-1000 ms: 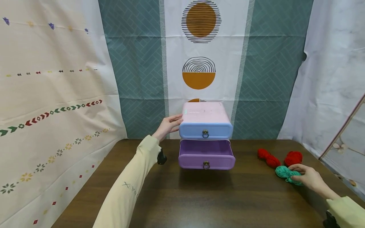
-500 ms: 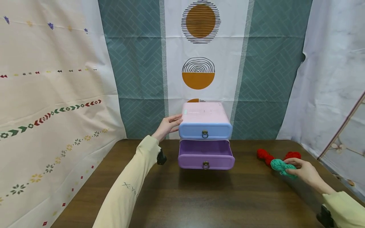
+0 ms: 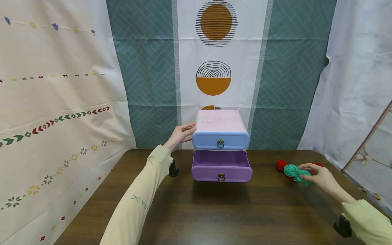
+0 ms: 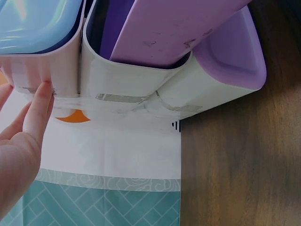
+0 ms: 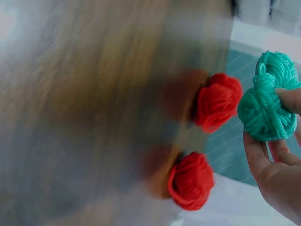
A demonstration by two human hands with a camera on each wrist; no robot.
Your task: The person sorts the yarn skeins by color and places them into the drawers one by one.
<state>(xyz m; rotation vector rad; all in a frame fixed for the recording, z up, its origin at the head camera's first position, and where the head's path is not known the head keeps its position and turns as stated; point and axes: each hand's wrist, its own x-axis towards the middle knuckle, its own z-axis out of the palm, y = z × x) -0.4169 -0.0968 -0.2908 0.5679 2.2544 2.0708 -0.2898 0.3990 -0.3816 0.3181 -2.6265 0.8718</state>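
In the head view my right hand (image 3: 323,178) pinches a small skein of green yarn (image 3: 294,171) above the table's right part. The right wrist view shows the thumb on top of the green yarn and fingers beneath it. Two red yarn skeins (image 5: 218,102) lie on the table behind, partly hidden in the head view. My left hand (image 3: 180,135) touches the left side of a small drawer cabinet (image 3: 220,119) with straight fingers. Its upper drawer, light blue (image 3: 205,140), is closed; the purple drawer (image 3: 205,173) is pulled out, and its visible inside holds nothing.
The cabinet stands near the back edge of a dark wooden table (image 3: 196,217). A white bottom section with a purple front (image 4: 235,56) shows in the left wrist view. Patterned cloths (image 3: 147,85) hang behind and at both sides.
My right hand has lifted the green yarn and carried it leftward, so that it now covers part of the red yarn. The left hand and the cabinet stay as they were.
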